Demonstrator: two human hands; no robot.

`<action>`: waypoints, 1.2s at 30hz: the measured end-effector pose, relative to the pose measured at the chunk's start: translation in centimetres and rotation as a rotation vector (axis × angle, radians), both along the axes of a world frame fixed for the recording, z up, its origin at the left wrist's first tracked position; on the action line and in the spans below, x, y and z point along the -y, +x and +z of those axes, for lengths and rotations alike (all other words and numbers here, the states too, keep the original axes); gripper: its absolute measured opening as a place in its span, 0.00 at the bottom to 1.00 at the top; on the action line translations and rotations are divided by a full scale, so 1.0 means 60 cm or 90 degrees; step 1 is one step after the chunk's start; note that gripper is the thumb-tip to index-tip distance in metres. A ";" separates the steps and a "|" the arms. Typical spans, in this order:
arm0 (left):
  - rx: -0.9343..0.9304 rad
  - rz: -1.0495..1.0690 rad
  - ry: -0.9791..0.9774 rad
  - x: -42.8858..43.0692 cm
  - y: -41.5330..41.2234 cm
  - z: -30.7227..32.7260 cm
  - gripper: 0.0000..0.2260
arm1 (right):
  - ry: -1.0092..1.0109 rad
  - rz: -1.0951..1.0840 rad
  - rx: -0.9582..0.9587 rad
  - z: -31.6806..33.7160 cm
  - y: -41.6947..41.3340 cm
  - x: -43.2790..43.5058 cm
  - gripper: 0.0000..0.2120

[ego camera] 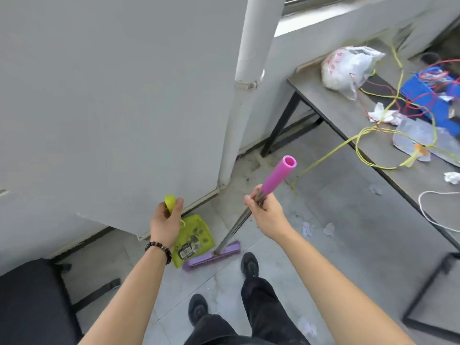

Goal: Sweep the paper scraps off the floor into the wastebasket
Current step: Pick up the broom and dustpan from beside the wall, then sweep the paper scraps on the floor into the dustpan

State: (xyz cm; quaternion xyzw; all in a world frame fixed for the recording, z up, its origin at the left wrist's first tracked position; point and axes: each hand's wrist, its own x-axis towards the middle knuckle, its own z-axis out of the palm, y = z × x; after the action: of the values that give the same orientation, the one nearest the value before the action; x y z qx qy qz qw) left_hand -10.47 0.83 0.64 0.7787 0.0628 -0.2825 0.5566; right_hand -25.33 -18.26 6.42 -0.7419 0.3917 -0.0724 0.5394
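Observation:
My left hand (165,221) grips the yellow-green handle of a dustpan (196,241) that rests on the floor by the wall corner, with grey scraps in its tray. My right hand (265,210) holds the metal shaft of a broom just below its pink grip (278,174). The purple broom head (212,256) lies on the floor against the dustpan's front edge. White paper scraps (307,229) lie on the tiles to the right, with another scrap (329,229) beside them and one (307,327) near my feet. No wastebasket is in view.
A grey table (348,120) on black legs stands at the right, carrying a white plastic bag (348,67), a blue box (433,93) and tangled yellow and red wires. A white pipe (239,95) runs down the wall. A black chair (32,302) sits at lower left.

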 end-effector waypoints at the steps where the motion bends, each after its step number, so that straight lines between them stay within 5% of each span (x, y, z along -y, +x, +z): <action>1: 0.000 -0.036 0.002 0.010 -0.007 0.005 0.16 | -0.011 -0.037 0.003 0.010 -0.032 0.002 0.08; 5: 0.029 -0.162 0.010 0.074 -0.052 0.033 0.24 | -0.048 -0.176 0.050 0.049 -0.156 -0.002 0.09; 12: 0.042 -0.241 -0.044 0.177 -0.205 0.094 0.14 | -0.031 -0.475 0.088 0.092 -0.342 0.012 0.20; 18: 0.023 -0.216 -0.033 0.234 -0.311 0.082 0.14 | 0.010 -0.553 0.163 0.095 -0.470 0.055 0.16; 23: -0.006 -0.226 0.020 0.259 -0.421 0.050 0.07 | 0.060 -0.505 0.057 0.024 -0.589 0.086 0.17; 30: -0.009 -0.221 0.104 0.309 -0.489 0.024 0.16 | -0.027 -0.544 -0.151 -0.039 -0.709 0.105 0.18; 33: -0.023 -0.241 0.118 0.335 -0.499 0.030 0.16 | 0.072 -0.534 -0.306 -0.033 -0.737 0.114 0.24; 36: -0.014 -0.266 0.131 0.345 -0.505 0.037 0.15 | 0.336 -0.588 -0.054 -0.025 -0.748 0.116 0.13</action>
State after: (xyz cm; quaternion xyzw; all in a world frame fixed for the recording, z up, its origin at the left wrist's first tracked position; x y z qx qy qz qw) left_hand -40.76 -19.87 2.86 0.8243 -0.0648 -0.3923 0.4031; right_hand -70.21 -25.24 4.90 -0.3333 0.7041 -0.1710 0.6032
